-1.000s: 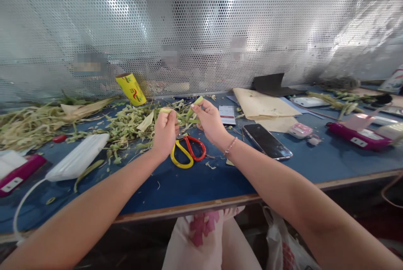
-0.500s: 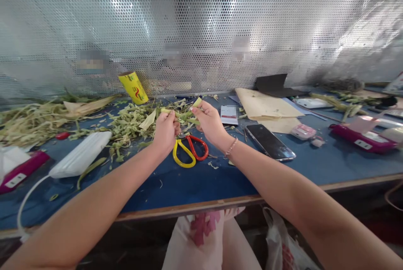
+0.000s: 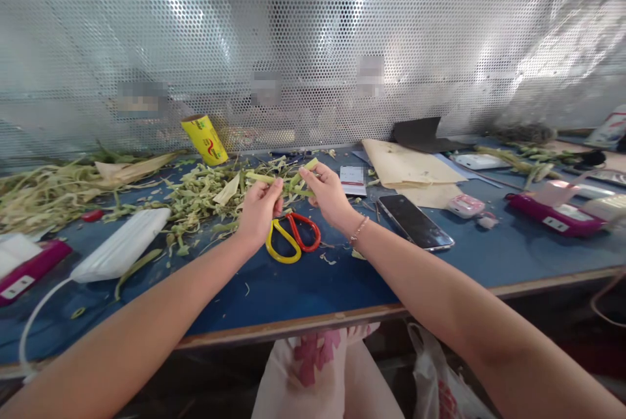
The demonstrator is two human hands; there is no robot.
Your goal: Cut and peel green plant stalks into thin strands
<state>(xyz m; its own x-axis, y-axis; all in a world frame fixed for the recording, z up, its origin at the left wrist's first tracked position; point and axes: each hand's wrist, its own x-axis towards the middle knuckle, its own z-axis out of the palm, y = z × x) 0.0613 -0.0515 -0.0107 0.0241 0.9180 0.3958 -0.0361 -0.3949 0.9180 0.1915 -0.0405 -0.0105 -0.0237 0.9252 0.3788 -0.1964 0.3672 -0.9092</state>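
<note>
My left hand (image 3: 261,207) pinches one end of a pale green plant strip (image 3: 294,183), its thumb and fingers closed. On the other side my right hand (image 3: 326,192) grips the same strip work, with a flat end poking up past the fingertips. The strip looks folded or knotted between the two hands; its exact shape is too small to make out. Just below lie scissors with one yellow and one red handle (image 3: 283,244), their blades mostly hidden behind my left hand. A heap of short green knotted pieces (image 3: 203,191) lies behind my left hand.
Long dry leaf strips (image 3: 44,191) lie at the left. A white power adapter (image 3: 122,244) with a cable sits nearer. At the right are a phone (image 3: 415,222), brown paper (image 3: 396,165) and a purple power strip (image 3: 555,214). A yellow tube (image 3: 204,140) leans by the perforated metal screen (image 3: 313,34).
My hands have drawn slightly apart and turned, so more of the green strip shows between them. The whole view has shifted a little. The scissors lie where they were.
</note>
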